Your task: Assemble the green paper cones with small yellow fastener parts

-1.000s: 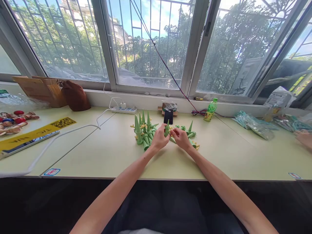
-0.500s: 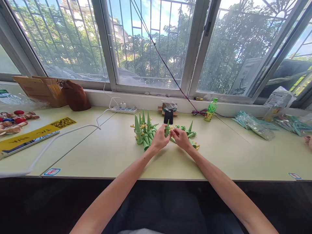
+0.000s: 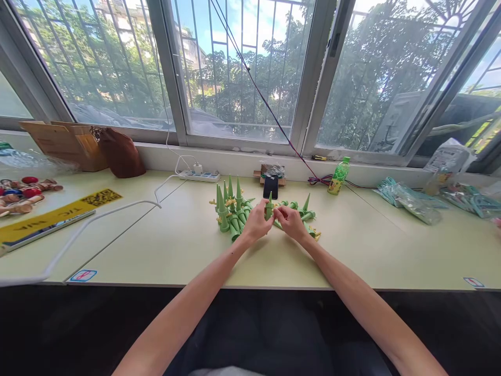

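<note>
My left hand (image 3: 256,223) is closed around a small green cone-shaped spike (image 3: 268,206), held upright over the pale table (image 3: 176,245). My right hand (image 3: 290,221) pinches at a small yellow piece beside that spike; the piece is too small to make out. A cluster of several green spikes (image 3: 230,209) stands and lies just left of my hands. More green spikes (image 3: 305,209) lie behind and to the right of my right hand.
A black phone (image 3: 270,186) leans at the back near a white power strip (image 3: 198,176). A green bottle (image 3: 338,176) stands at the sill. A cardboard box (image 3: 64,143) and brown pouch (image 3: 119,153) are far left, plastic bags (image 3: 407,201) at right.
My hands have stayed in place on the spike. Another person's hand at the far right edge has drawn back almost out of view.
</note>
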